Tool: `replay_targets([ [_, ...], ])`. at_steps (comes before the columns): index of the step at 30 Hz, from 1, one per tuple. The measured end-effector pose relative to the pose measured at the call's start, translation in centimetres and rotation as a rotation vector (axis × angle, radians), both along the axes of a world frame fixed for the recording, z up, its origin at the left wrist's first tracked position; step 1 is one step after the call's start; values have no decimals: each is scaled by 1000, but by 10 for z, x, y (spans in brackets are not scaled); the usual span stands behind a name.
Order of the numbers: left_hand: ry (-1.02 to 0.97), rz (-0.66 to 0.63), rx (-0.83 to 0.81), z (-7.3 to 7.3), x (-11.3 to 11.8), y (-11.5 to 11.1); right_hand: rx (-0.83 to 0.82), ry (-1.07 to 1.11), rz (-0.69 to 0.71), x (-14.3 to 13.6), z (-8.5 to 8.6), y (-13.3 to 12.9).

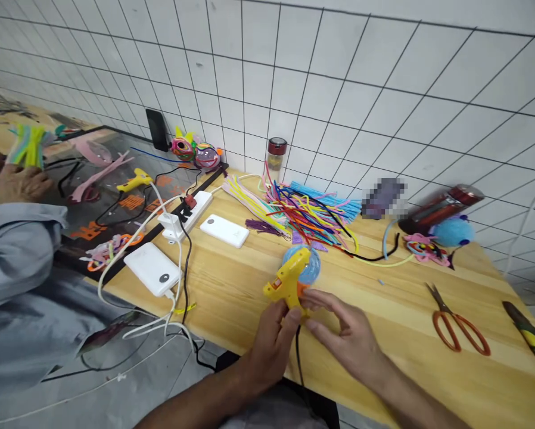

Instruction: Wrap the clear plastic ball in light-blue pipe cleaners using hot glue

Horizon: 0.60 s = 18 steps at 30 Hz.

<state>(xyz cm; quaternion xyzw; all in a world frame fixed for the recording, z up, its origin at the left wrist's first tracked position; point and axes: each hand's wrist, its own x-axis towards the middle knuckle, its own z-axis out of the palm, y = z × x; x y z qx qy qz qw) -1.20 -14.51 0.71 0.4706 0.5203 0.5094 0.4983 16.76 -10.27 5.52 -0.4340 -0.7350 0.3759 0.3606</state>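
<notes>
My left hand (276, 336) is wrapped around the handle of a yellow glue gun (289, 277), which I hold above the near part of the table. My right hand (350, 333) meets the handle from the other side, fingertips at the orange trigger (302, 289) and thumb lower down by the grip. A black cord (298, 357) hangs from the gun's base towards my lap. Just behind the gun, partly covered by it, sits a light blue ball (311, 266) that looks wound with strands.
Colourful pipe cleaners (303, 211) lie in a heap behind. Orange-handled scissors (455, 322) and a green-yellow tool (531, 336) are at right. White power banks (154, 268), a power strip (189, 211) and cables are at left, beside a co-worker's hand (24, 185). A dark red thermos (441, 208) stands back right.
</notes>
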Motion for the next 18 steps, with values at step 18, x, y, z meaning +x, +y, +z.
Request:
replay_targets([
  [18, -376, 628, -106, -15, -7, 23, 58, -1032, -242, 32, -20, 364],
])
